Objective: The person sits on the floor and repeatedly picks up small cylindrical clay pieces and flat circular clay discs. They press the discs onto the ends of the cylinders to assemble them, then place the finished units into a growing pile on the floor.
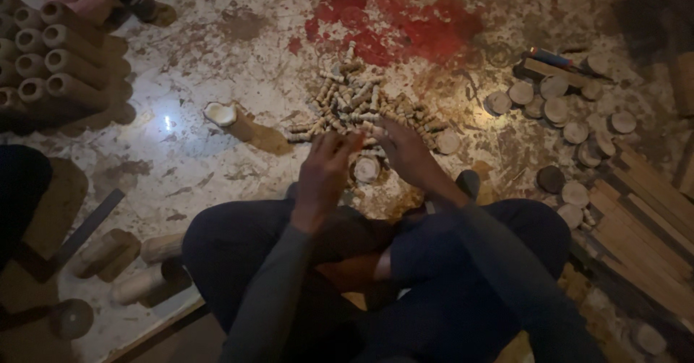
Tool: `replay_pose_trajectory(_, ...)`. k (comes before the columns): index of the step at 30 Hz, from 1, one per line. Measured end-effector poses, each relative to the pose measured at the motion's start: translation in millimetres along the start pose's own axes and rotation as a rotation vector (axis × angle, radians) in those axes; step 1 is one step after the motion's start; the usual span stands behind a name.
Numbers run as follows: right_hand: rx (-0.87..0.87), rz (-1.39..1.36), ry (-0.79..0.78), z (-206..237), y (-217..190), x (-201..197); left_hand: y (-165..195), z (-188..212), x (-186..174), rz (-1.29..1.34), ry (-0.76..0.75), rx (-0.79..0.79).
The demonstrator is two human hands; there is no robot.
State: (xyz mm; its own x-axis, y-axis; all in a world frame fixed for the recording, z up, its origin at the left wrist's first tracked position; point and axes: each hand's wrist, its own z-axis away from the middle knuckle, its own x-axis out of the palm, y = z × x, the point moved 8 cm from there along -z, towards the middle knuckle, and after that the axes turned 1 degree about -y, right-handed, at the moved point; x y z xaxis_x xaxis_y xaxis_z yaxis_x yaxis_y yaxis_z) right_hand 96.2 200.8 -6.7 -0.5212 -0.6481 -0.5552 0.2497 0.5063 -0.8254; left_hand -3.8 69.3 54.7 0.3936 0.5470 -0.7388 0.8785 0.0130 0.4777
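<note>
Nearest the camera: the person's crossed legs [448, 276] in dark trousers, seated on the floor, with grey-sleeved forearms reaching forward over the knees.

Near left: three short wooden cylinders [137, 265] lying on the floor, a flat dark bar [83, 233] angled beside them, and one round-ended piece [72, 318] at the lower left.

Left hand [325, 171]: raised above the floor, back of the hand to the camera, fingers curled inward; whether they pinch anything cannot be told. Right hand [406, 152]: just beside the left, fingers stretched forward and down, tips touching the near edge of the heap of small turned wooden pegs [361, 106]; whether it grips a peg cannot be told.

Between and just below the two hands: one round wooden disc [366, 168] flat on the floor.

Middle ground: the peg heap lies directly beyond the hands, at centre. Left of it, a short pale-ended cylinder [230, 119] lying on its side.

Right: scattered round wooden discs [557, 108], and a stack of flat wooden slats [647, 222] running to the near right corner.

Far left: a stack of wooden tubes [47, 63] with ends facing the camera.

Far centre: a red stain [405, 27] on the worn, mottled floor [217, 52].
</note>
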Motion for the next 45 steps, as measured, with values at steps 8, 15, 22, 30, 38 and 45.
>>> replay_pose_trajectory(8,-0.080,-0.022,0.054,-1.1,2.3,-3.9,3.8,-1.2,2.0,-0.027,0.037,0.067)
replay_pose_trajectory(15,-0.077,-0.449,-0.056,2.1,5.9,8.8,0.0,3.7,10.6,-0.087,0.015,0.072)
replay_pose_trajectory(22,-0.098,-0.334,0.007,0.4,29.6,12.0,7.3,2.5,0.5,-0.099,0.095,0.112)
replay_pose_trajectory(30,0.292,-0.744,0.063,7.3,77.0,27.9,6.0,2.3,2.6,-0.145,0.112,0.104)
replay_pose_trajectory(38,0.380,-1.131,-0.024,10.2,73.9,30.7,-0.3,2.1,3.8,-0.208,0.085,0.111)
replay_pose_trajectory(45,0.332,-1.304,-0.126,16.8,47.4,34.3,13.8,-3.0,-15.3,-0.217,0.224,0.124)
